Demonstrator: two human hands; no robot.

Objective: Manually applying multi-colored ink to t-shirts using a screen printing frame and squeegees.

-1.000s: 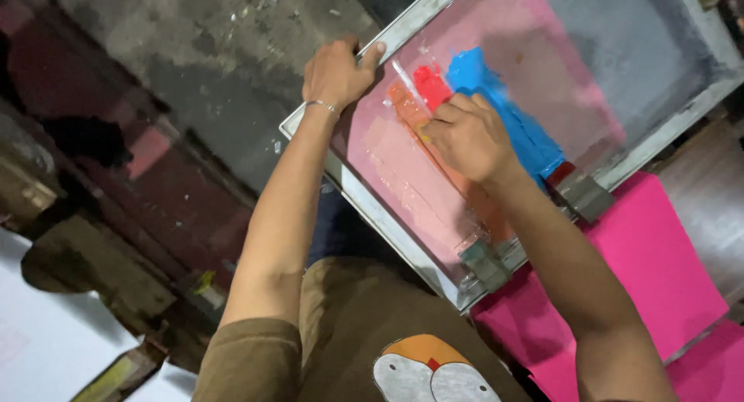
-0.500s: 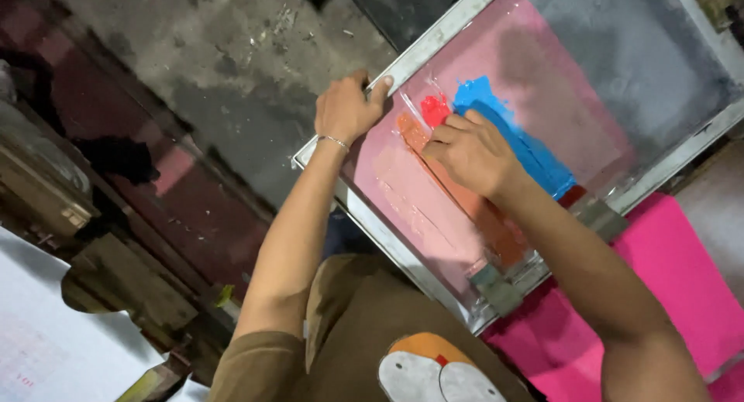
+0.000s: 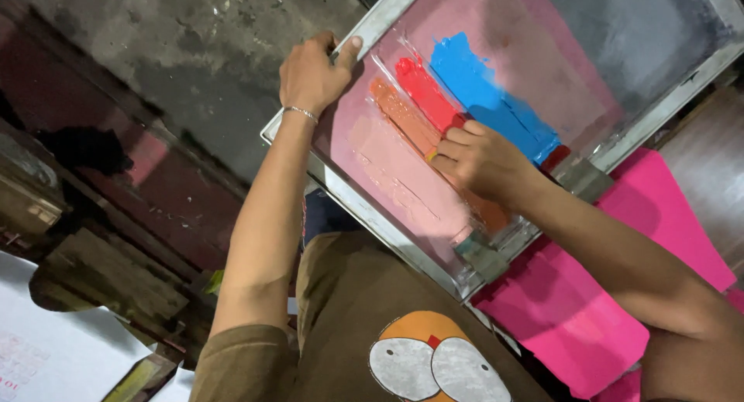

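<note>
Where the view begins at the left, white printed sheets (image 3: 54, 355) lie beside dark, worn wooden boards (image 3: 108, 270), with rough grey concrete floor (image 3: 194, 38) above them. Next comes the left hand (image 3: 311, 75), its grip clamped on the metal edge of the screen frame (image 3: 372, 30), thumb on top of the rail and fingers curled under; a thin bracelet (image 3: 301, 112) circles the wrist. The frame is rectangular, tilted, with pale grey metal rails and a taut pink mesh (image 3: 496, 22) stained grey toward the far corner. On the mesh lie glossy, thick bands of ink side by side: peach-orange (image 3: 399, 115), red (image 3: 425, 92), blue (image 3: 488, 96). The right hand (image 3: 480, 160) rests on the mesh over the ink, fingers closed together around a squeegee that is mostly hidden; the grip is tight. Below and right of the frame lie matte bright pink sheets (image 3: 573, 309) on the worktop. The person wears a brown shirt (image 3: 349, 324).
</note>
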